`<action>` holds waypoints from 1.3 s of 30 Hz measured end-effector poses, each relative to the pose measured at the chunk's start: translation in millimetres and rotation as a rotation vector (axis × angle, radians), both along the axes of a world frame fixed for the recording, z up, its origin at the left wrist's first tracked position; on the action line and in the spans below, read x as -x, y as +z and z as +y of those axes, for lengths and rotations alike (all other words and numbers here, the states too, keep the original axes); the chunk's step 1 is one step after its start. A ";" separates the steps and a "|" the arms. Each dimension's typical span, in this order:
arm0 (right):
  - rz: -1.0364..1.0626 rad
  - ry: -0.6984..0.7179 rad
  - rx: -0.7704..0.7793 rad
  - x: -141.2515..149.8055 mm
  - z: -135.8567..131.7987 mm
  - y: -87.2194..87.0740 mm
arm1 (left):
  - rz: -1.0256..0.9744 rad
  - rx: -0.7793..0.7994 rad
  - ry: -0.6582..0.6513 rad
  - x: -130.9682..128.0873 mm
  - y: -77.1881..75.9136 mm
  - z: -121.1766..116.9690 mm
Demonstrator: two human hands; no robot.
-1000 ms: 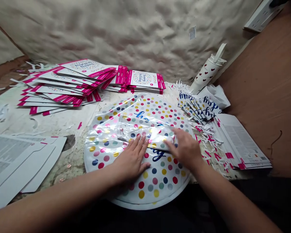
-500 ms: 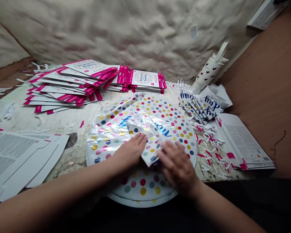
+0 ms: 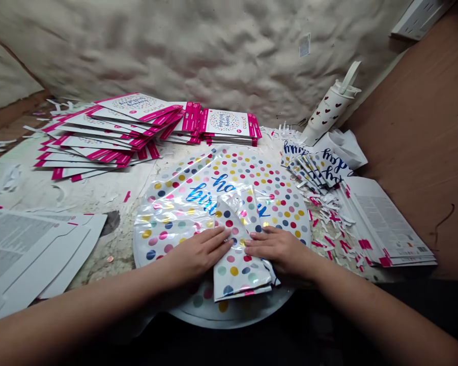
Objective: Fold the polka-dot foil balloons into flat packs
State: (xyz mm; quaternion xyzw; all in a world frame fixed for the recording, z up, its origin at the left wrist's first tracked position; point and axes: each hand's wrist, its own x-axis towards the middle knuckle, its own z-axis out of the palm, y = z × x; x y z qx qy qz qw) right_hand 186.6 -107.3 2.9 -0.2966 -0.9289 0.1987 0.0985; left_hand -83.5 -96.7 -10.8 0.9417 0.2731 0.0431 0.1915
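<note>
Head view: packs [image 3: 110,129] upper left, scraps [image 3: 328,208] right; left hand [image 3: 200,251] and right hand [image 3: 278,249] lie flat on folded foil [image 3: 238,269], fingers apparently released.

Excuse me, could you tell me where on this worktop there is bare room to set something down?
The worktop shows most between the pink-edged cards, the printed white sheets and the dotted foil balloon. Right of the balloon, paper scraps crowd it; the left hand and right hand fill the balloon's near side.
</note>
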 end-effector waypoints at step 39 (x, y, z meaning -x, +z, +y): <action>0.317 -1.074 -0.438 -61.8 77.6 44.0 | -0.345 0.947 0.465 -54.1 69.2 38.3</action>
